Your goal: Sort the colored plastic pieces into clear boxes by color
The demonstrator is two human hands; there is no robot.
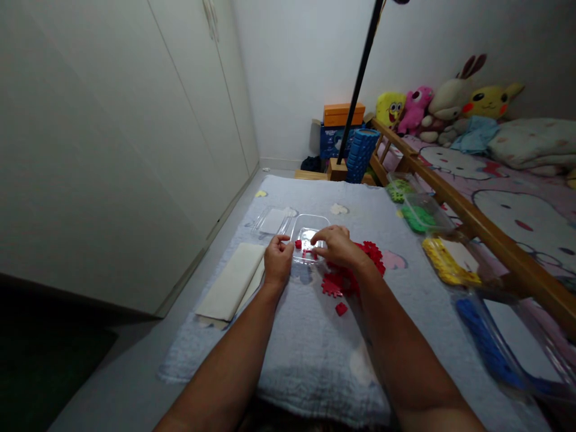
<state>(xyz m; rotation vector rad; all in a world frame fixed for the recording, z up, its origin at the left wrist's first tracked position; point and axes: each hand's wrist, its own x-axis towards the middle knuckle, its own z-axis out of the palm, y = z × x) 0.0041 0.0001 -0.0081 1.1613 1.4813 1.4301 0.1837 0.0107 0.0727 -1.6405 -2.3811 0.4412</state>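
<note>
A clear plastic container (pixel 310 217) stands on the cloth-covered table between my hands, with a few small red pieces (pixel 297 244) inside it. My left hand (pixel 278 259) is closed, fingers curled at the container's near left edge. Over the container's right side reaches my right hand (pixel 338 245), its thumb and fingers apart. Under and beside my right wrist lies a pile of red toothed plastic pieces (pixel 333 284), partly hidden by the forearm. One loose red piece (pixel 341 309) lies nearer to me.
A clear lid (pixel 272 221) and a folded off-white cloth or paper (pixel 231 282) lie to the left. Along the right edge stand clear boxes of blue pieces (pixel 486 342), yellow pieces (pixel 443 264) and green pieces (pixel 418 218). A wooden bed rail (pixel 477 213) borders that side.
</note>
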